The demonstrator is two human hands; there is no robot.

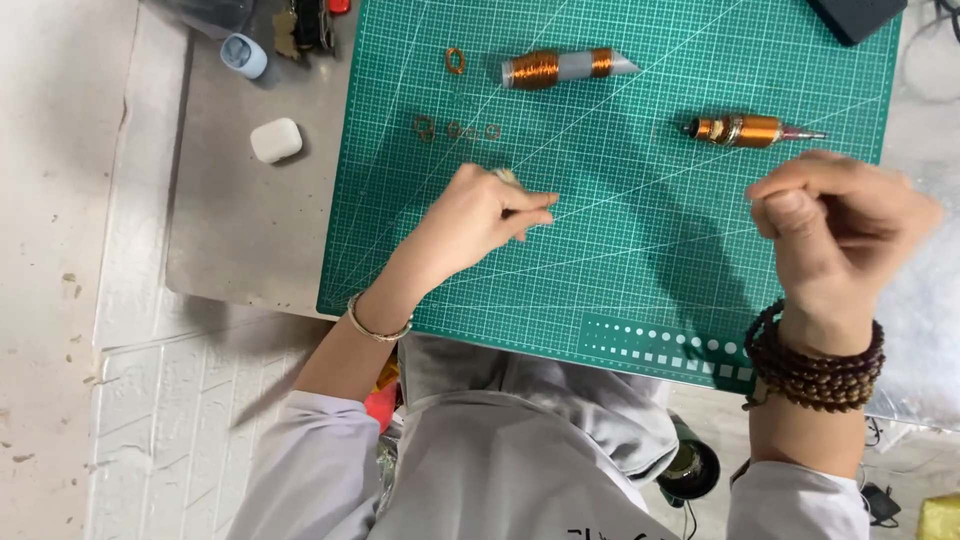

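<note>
My left hand [478, 222] rests low over the green cutting mat [610, 250], its fingers pinched together and pointing right. A small pale bit shows at the top of its knuckles; I cannot tell what it is. My right hand [835, 235] is raised over the mat's right edge and curled into a fist, with a dark bead bracelet on the wrist. Nothing is visible in either hand. Beyond the hands lie a copper wire spool in a clear tube [565, 68] and a second copper spool with a pointed tip [752, 130].
Small copper rings lie on the mat: one oval ring [455, 61] and a row of three [455, 130]. A white earbud case [275, 140] and a pale blue container [243, 55] sit on the grey table, left of the mat. A dark object [855, 15] overlaps the mat's far right corner.
</note>
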